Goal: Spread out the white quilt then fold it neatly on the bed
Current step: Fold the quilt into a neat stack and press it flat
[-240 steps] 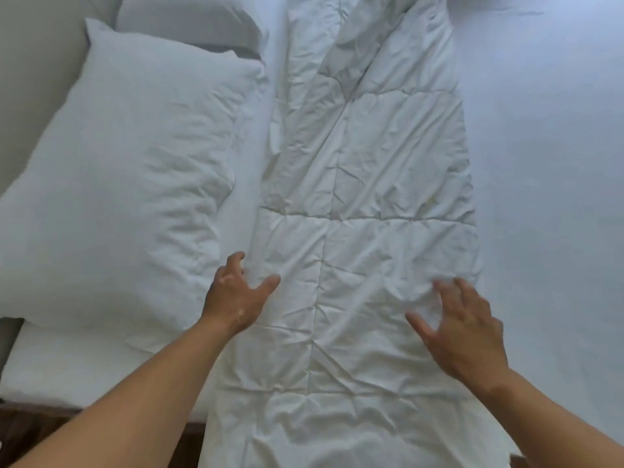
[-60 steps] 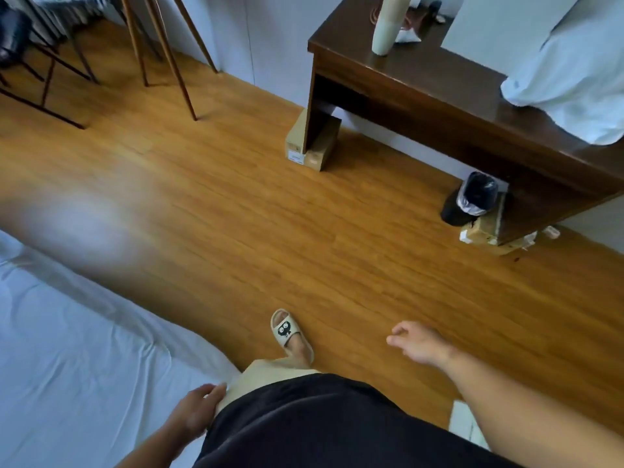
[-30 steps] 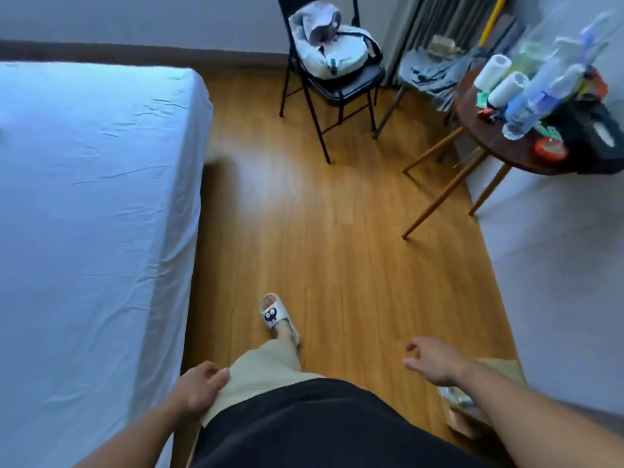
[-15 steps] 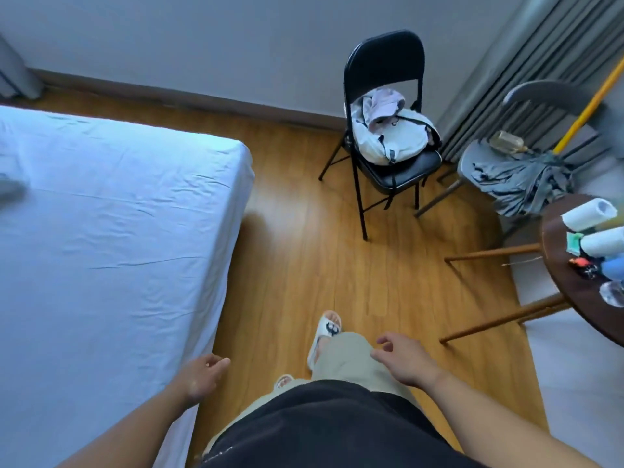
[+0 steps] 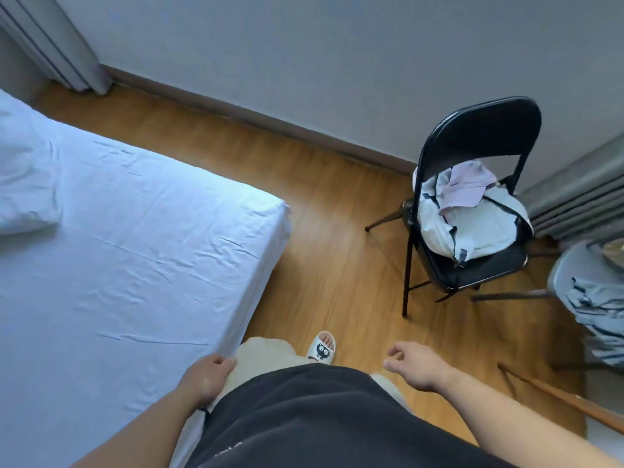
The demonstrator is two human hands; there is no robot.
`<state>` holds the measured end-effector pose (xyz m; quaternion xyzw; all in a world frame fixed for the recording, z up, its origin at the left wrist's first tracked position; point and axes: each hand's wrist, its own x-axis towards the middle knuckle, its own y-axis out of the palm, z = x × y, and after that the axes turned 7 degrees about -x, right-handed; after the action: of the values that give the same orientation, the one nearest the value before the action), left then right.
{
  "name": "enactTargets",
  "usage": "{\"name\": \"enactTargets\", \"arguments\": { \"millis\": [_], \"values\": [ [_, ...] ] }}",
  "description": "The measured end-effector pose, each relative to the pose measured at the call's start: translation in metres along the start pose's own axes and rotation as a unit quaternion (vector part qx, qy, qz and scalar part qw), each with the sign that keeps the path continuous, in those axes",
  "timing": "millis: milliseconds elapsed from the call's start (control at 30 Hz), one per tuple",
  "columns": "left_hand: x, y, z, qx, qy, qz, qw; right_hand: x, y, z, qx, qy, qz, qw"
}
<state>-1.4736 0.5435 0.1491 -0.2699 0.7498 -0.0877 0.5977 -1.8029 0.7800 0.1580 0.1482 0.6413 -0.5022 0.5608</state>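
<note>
Nothing is held. The left hand [image 5: 207,376] is rested, loosely curled, against the shorts [image 5: 266,354] beside the bed [image 5: 135,265]. The right hand [image 5: 415,366] is hung slack, apparently for walking. What is probably the white quilt [image 5: 23,184] is bunched at the bed's left.

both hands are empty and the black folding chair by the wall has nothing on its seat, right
No: the head view shows a white bag on the seat of the black folding chair. The left hand and right hand are indeed empty.

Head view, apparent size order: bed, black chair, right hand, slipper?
1. bed
2. black chair
3. right hand and slipper: unranked; the hand is nearer the camera and the slipper is partly hidden.
</note>
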Motion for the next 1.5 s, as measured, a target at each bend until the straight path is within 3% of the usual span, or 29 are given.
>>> {"name": "enactTargets", "arguments": {
  "millis": [167,533,667,933,1133,1233,1367,1500],
  "values": [
    [0.046,-0.037,-0.112,-0.049,0.025,0.004,0.998,0.062,-0.133,0.023,0.013,-0.014,-0.026,0.999],
    [0.212,-0.131,-0.296,-0.108,-0.013,0.067,0.992,0.194,-0.365,0.091,-0.024,0.010,-0.008,1.000],
    [0.259,-0.198,-0.371,-0.083,0.023,0.047,0.995,0.240,-0.457,0.127,-0.039,0.005,-0.031,0.999],
    [0.348,-0.299,-0.473,-0.260,-0.031,-0.038,0.964,0.384,-0.626,0.229,-0.205,-0.067,0.024,0.976],
    [0.355,-0.340,-0.513,-0.315,-0.101,-0.079,0.940,0.480,-0.790,0.362,-0.328,-0.151,0.014,0.932],
    [0.357,-0.356,-0.516,-0.357,-0.131,-0.129,0.916,0.520,-0.840,0.449,-0.394,-0.153,0.000,0.906],
    [0.380,-0.388,-0.497,-0.437,-0.183,-0.128,0.871,0.554,-0.852,0.592,-0.435,-0.193,-0.007,0.879],
    [0.418,-0.435,-0.461,-0.502,-0.224,-0.132,0.825,0.574,-0.814,0.728,-0.448,-0.228,0.014,0.865]
  ]
}}
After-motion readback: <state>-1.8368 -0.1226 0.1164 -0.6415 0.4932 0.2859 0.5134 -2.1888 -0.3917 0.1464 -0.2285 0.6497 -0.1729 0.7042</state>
